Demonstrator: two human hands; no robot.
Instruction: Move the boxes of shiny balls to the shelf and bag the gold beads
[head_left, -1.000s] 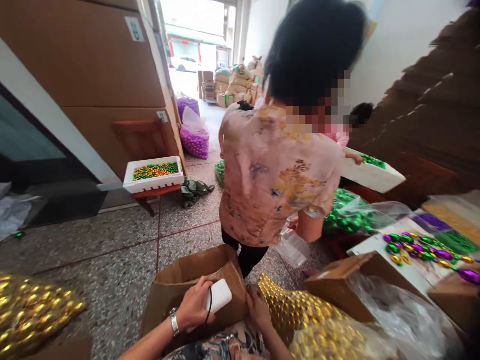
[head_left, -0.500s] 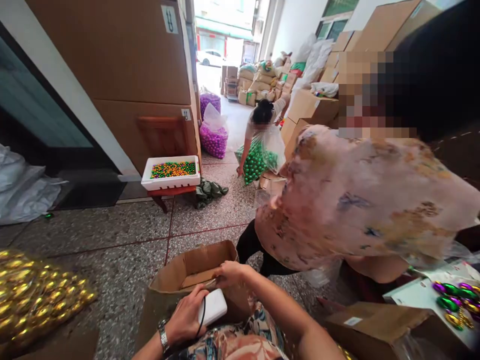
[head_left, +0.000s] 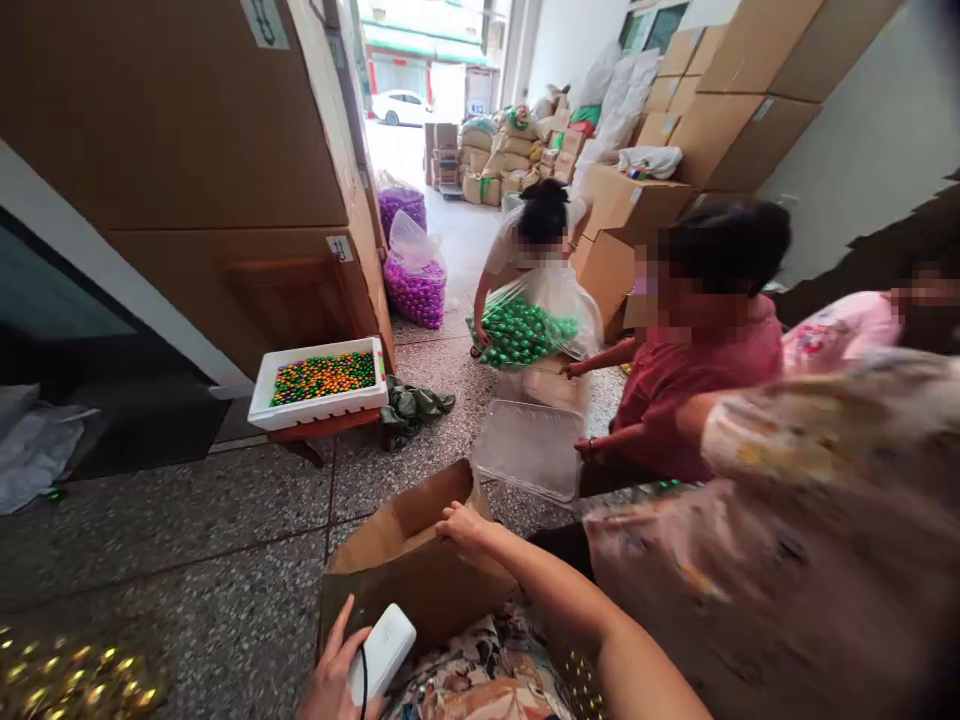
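Brown cardboard forms the open box (head_left: pixel 420 590) at the person's lap, with only its own inner walls showing in the mouth. The right hand (head_left: pixel 463 525) rests on the box's rim with fingers bent (whether it pinches the edge, I cannot tell). Against the box's near side, the left hand (head_left: pixel 337 660) lies with fingers spread alongside a white device (head_left: pixel 388 640) looped by a black cord (head_left: pixel 365 670); how firmly it is held cannot be told.

Just beyond the box, a clear plastic tray (head_left: pixel 529 450) lies near a person in a red top (head_left: pixel 697 400). Close on the box's right, a person in a floral top (head_left: pixel 750 570) blocks the view that way. Farther past the box, another person (head_left: pixel 502 255) bends over a transparent bag of green balls (head_left: pixel 517 332).

To the box's far left, a white tray (head_left: pixel 330 408) of green, gold and purple beads (head_left: pixel 322 378) sits on a reddish seat (head_left: pixel 322 437), with a dark crumpled sheet (head_left: pixel 416 405) beside it. Well beyond the box stands a clear bag of purple balls (head_left: pixel 416 285). Gold beads (head_left: pixel 75 680) lie left of the box, blurred.
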